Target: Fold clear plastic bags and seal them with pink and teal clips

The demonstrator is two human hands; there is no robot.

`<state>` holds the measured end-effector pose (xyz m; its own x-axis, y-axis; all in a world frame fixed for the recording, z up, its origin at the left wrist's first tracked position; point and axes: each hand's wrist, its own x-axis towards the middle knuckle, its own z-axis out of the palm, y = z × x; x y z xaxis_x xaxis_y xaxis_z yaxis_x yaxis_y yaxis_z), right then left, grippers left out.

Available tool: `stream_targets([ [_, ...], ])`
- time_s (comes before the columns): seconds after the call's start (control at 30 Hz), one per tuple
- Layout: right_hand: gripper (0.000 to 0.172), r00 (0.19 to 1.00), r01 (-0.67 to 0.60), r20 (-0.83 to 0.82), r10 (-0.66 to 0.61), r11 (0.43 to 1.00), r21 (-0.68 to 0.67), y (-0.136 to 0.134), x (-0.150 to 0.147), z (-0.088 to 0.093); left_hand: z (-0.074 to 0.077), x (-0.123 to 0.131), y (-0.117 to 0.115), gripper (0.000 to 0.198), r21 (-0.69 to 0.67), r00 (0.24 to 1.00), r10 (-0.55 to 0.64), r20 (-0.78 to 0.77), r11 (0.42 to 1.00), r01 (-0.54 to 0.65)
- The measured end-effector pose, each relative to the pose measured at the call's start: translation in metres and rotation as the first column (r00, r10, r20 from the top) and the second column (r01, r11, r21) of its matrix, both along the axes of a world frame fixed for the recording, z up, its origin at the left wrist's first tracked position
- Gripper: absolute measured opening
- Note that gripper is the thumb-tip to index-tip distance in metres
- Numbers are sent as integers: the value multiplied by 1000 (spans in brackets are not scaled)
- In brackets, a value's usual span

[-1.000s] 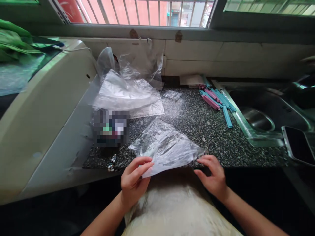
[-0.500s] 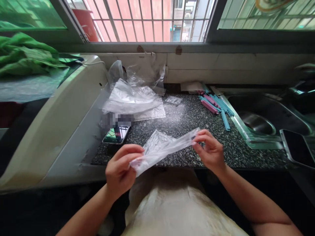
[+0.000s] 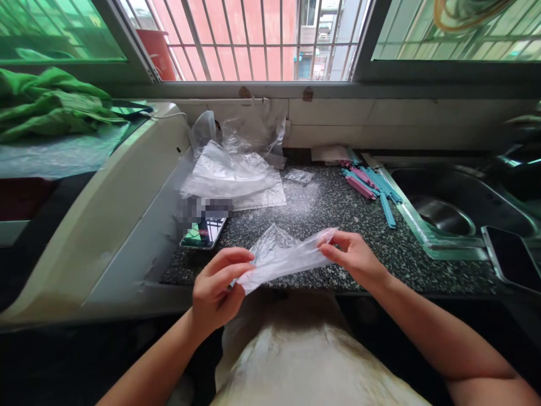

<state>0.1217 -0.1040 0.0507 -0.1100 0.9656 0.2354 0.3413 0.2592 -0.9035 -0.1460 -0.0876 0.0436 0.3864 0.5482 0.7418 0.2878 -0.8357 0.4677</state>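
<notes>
A clear plastic bag (image 3: 287, 262) stretches between my two hands, just above the front edge of the speckled counter (image 3: 325, 208). My left hand (image 3: 220, 287) pinches its left end, closed with the thumb below. At the right end, the fingertips of my right hand (image 3: 349, 252) are closed on the upper edge of the bag. A crinkled flap of the bag hangs behind, toward the counter. Beyond my left hand, a phone (image 3: 203, 232) lies on the counter, partly blurred out. Farther back rests a pile of clear plastic bags (image 3: 232, 175).
Pink and blue sealing clips (image 3: 374, 183) lie near the sink (image 3: 460, 192). A small clear packet (image 3: 299, 176) is at mid-counter. A second phone (image 3: 511, 256) sits at the right edge. A white appliance (image 3: 97, 192) with green cloth (image 3: 51, 104) on top stands left.
My right hand has moved left and slightly down, and my left hand slightly right, so they are closer together. The bag between them hangs a little slacker. The view has tilted slightly.
</notes>
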Motion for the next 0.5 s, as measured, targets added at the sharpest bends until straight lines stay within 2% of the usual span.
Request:
stream_targets([
  [0.07, 32, 999, 23, -29, -23, 1000, 1, 2, -2, 3, 0, 1, 1, 19, 49, 1000, 5, -31, 999, -4],
  [0.13, 29, 996, 86, -25, -85, 994, 69, 4, 1, 7, -1, 2, 4, 20, 74, 999, 26, -44, 997, -23],
  [0.2, 24, 988, 152, -6, -153, 974, 170, 2, 8, 12, -3, 1, 5, 22, 105, 997, 44, -65, 994, -37],
  [0.3, 10, 973, 200, 32, -229, 901, 385, -12, 20, 14, -8, 3, 2, 25, 190, 993, 36, -109, 982, -15],
  [0.4, 8, 956, 148, 144, -256, 843, 517, -37, 32, 3, -23, 9, -8, 21, 232, 991, -29, -131, 971, 59],
  [0.5, 11, 922, 133, 246, -300, 840, 525, -63, 46, -21, -49, 21, -18, 19, 268, 981, -74, -181, 956, 122],
])
